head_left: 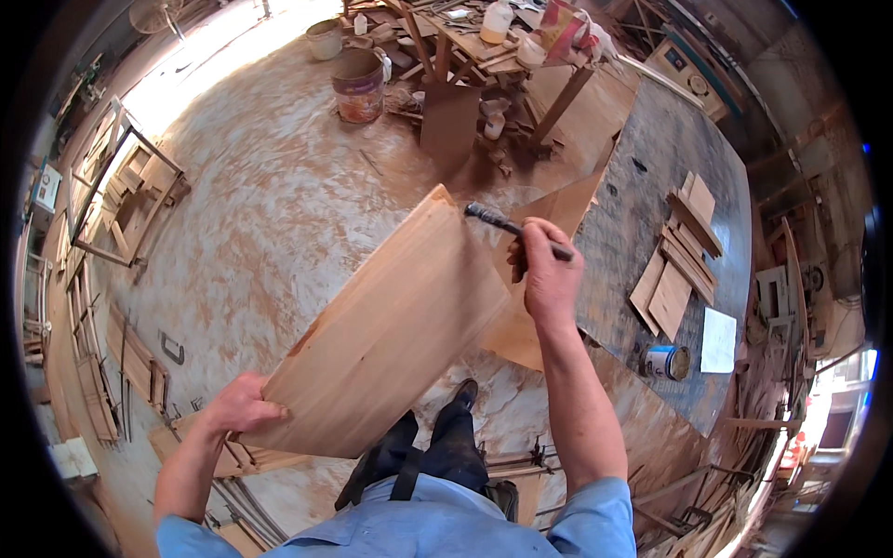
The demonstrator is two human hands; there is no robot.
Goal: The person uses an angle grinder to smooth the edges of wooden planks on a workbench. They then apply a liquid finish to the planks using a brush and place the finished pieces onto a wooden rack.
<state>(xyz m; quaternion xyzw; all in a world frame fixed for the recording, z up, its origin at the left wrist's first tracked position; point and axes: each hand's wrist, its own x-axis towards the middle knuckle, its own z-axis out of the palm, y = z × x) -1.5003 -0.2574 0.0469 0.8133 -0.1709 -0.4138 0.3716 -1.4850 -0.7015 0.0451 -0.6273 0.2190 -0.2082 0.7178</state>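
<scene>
A pale wooden board point(381, 325) is held up in front of me, tilted, its far corner pointing away. My left hand point(246, 409) grips its near left edge, thumb on the upper face and fingers underneath. In my right hand point(551, 270) is a dark-handled brush point(507, 226), pinched between thumb and fingers. Its dark head is beside the far right corner of the board; whether it touches the wood I cannot tell. Darker, reddish-brown patches show along the board's left edge and far corner.
On the dark worktop point(688, 139) to the right lie several wood strips point(677, 265), an open tin point(666, 362) and a white sheet point(718, 340). A rusty bucket point(358, 88) stands near a cluttered scrap-covered table at the back. A wooden frame point(130, 200) and a C-clamp point(172, 348) are on the left.
</scene>
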